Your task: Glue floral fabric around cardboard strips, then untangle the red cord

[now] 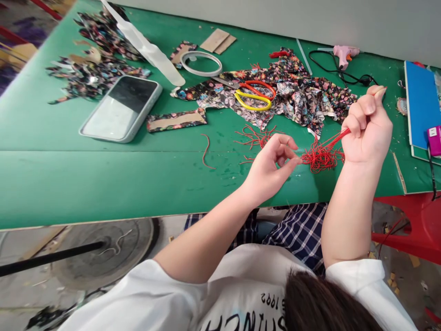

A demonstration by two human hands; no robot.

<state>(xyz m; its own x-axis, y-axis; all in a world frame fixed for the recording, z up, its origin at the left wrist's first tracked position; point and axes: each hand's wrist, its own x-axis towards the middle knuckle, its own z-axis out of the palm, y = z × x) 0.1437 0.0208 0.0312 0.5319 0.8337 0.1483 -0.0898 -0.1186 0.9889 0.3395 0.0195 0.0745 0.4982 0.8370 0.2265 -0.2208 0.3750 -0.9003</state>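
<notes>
A tangled bundle of red string [321, 157] lies near the table's front edge. My right hand [368, 124] is closed around strands of it and raised to the right, so they stretch up from the bundle. At the bundle's left side my left hand [274, 165] pinches with thumb and forefinger at the strands' edge. More loose red string [255, 136] lies behind my left hand, and a single red strand [206, 151] curves farther left. Beyond, scissors [257, 95] with one red and one yellow handle rest on crumpled floral fabric [299, 96].
A phone [120, 109] lies at left beside heaped fabric-covered pieces [93, 76]. Behind it are a white holder [148, 48] and a tape roll [201, 63]. A pink glue gun [344, 55] with a black cord stands back right, near a blue board [422, 105].
</notes>
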